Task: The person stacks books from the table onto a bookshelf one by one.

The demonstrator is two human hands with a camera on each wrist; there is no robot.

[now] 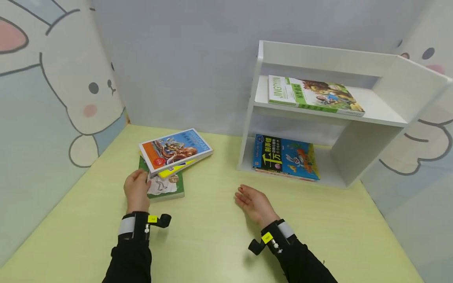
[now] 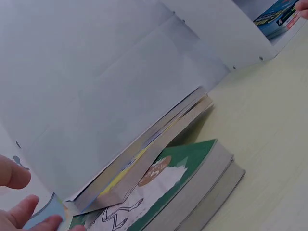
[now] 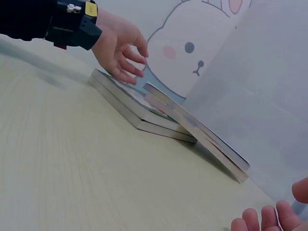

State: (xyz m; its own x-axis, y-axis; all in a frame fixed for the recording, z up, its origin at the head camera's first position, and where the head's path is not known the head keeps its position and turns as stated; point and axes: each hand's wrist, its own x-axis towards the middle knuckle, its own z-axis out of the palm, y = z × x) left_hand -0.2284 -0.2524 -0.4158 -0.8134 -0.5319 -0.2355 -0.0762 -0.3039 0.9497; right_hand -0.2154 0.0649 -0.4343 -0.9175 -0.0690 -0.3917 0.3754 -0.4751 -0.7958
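My left hand (image 1: 137, 191) is at the left side of a small pile of books, its thumb and fingers apart and loosely bent. Topmost lies a book with an octopus picture on a blue and orange cover (image 1: 180, 147). Under it, a yellow-covered book (image 1: 174, 169) shows only in part. Both lean on green-covered books (image 2: 204, 156), which lie flat on the table with a line drawing on the upper cover. In the right wrist view, the left fingers (image 3: 129, 65) hover close over the green cover. My right hand (image 1: 257, 205), fingers relaxed, holds nothing above the table in front of the shelf.
A white two-tier shelf (image 1: 249, 118) stands at the back right. A green and white book (image 1: 315, 94) lies on its upper tier, blue-covered books (image 1: 286, 157) on the lower. Grey wall panels (image 1: 184, 67) enclose the pale yellow table (image 1: 212, 236), with rabbit pictures at both sides.
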